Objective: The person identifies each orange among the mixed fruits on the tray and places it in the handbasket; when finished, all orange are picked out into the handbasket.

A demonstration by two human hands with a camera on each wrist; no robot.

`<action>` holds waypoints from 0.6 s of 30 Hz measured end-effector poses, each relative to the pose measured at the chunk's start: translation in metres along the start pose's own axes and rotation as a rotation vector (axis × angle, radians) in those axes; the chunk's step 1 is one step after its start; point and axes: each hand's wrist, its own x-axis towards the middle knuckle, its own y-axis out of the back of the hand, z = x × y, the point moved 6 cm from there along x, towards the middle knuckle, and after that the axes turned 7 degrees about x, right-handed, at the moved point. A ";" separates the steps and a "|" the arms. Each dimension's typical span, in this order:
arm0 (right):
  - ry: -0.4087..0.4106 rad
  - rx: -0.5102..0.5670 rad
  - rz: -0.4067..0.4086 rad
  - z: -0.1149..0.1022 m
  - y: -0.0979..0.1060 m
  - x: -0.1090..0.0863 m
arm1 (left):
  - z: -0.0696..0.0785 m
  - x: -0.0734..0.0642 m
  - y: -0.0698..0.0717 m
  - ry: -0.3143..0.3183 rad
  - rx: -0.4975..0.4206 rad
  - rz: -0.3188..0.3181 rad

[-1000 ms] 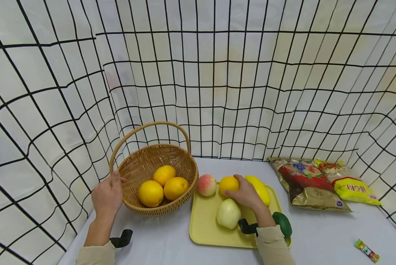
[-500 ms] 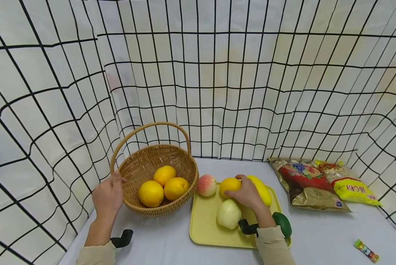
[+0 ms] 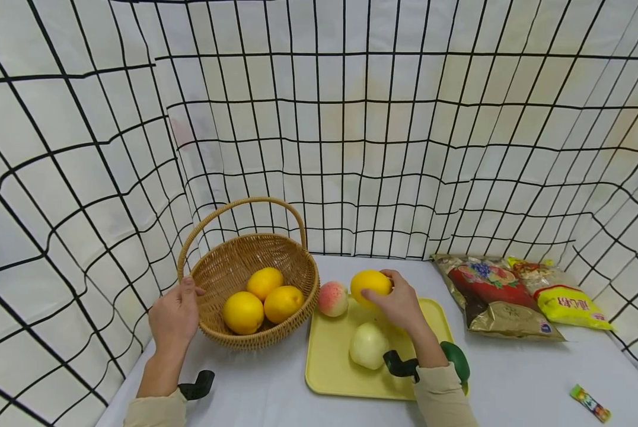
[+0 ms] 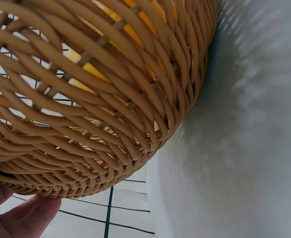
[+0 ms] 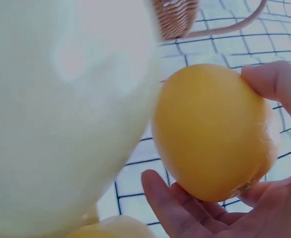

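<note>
A wicker basket (image 3: 244,339) with an arched handle tilts toward me and holds three oranges (image 3: 243,312). My left hand (image 3: 174,314) grips its left rim at the handle's foot; in the left wrist view the fingertips (image 4: 36,215) touch the woven edge. My right hand (image 3: 404,301) holds another orange (image 3: 370,284) over the back of a yellow tray (image 3: 324,379), thumb on one side and fingers on the other. Below that hand sits a pale green pear (image 3: 369,350), large and close in the right wrist view. A pink peach (image 3: 333,298) lies between basket and tray.
A dark green fruit (image 3: 456,360) lies at the tray's right edge, partly behind the sleeve. Snack bags (image 3: 503,305) stand at back right, and a small wrapped stick (image 3: 590,403) lies at front right. Black-gridded white walls (image 3: 319,148) enclose the table.
The right hand has raised the orange off the tray. The long yellow fruit to its right has gone from its former spot. The left hand and the basket stay put.
</note>
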 end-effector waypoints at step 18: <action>0.190 0.280 0.067 -0.059 -0.030 -0.027 | 0.002 0.001 0.003 -0.010 -0.011 0.000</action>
